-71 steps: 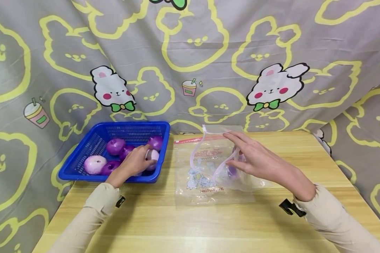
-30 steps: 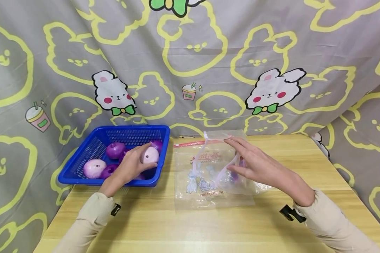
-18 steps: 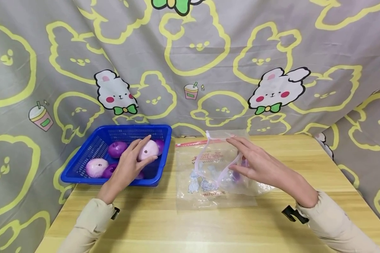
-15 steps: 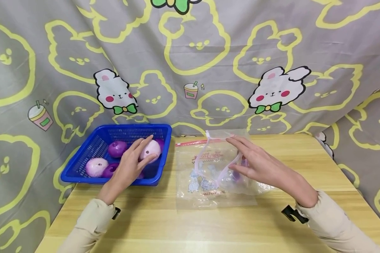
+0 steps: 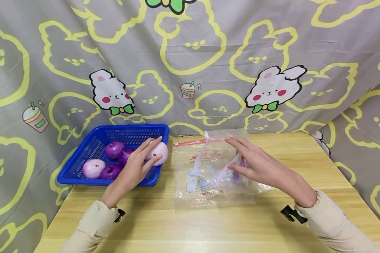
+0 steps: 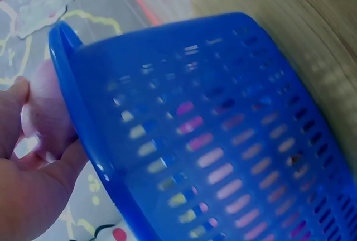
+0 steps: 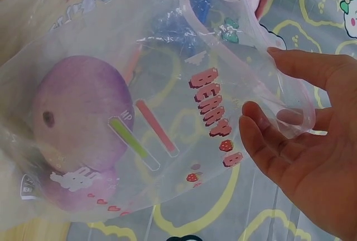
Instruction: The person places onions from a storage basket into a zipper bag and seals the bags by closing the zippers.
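My left hand (image 5: 133,170) holds a pale pink-purple round onion-like piece (image 5: 161,152) between thumb and fingers, over the right rim of the blue basket (image 5: 79,181). In the left wrist view, the piece (image 6: 49,99) is beside the basket's rim (image 6: 95,152), with the fingers against it. My right hand (image 5: 266,163) holds the pink-edged mouth of a clear bag (image 5: 247,186) apart, thumb and forefinger spread. The right wrist view shows the fingers of my right hand (image 7: 312,157) curled at that mouth and a large purple round piece (image 7: 83,107) inside the bag.
Several purple pieces (image 5: 115,150) and a whitish one (image 5: 94,168) lie in the basket. A flat clear bag with a red zip (image 5: 191,142) lies under the held bag on the wooden table (image 5: 190,232). A patterned grey curtain (image 5: 177,45) hangs behind.
My left hand has lifted the pale piece from among the others and carried it right, to the basket's right rim. My right hand stays at the bag's mouth.
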Demonstrator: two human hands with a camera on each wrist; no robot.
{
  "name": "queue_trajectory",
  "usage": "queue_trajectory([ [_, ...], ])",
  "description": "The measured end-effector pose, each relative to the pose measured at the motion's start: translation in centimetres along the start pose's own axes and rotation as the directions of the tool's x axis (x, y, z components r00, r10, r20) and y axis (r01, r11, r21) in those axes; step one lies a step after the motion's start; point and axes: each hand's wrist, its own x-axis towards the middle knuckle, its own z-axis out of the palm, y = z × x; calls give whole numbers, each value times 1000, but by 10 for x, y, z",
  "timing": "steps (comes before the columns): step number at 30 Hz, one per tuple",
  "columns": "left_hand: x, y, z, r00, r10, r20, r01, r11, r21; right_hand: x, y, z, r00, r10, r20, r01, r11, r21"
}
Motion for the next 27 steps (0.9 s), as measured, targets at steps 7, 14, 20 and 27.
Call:
queue_trajectory([
  [7,4,13,6,999,38,3,-37,999,-29,1,-1,0,1000,-7,1,7,1000,8],
  [14,7,25,14,999,46,16,-44,996,-79,1,-2,1,1000,-11,2,11,1000,13],
  [20,10,38,20,997,68,33,-65,993,-94,1,-3,0,1000,-16,1,16,1000,2],
  [27,15,59,24,984,178,25,-175,981,-83,2,-5,-1,999,-33,-3,33,999,-3],
])
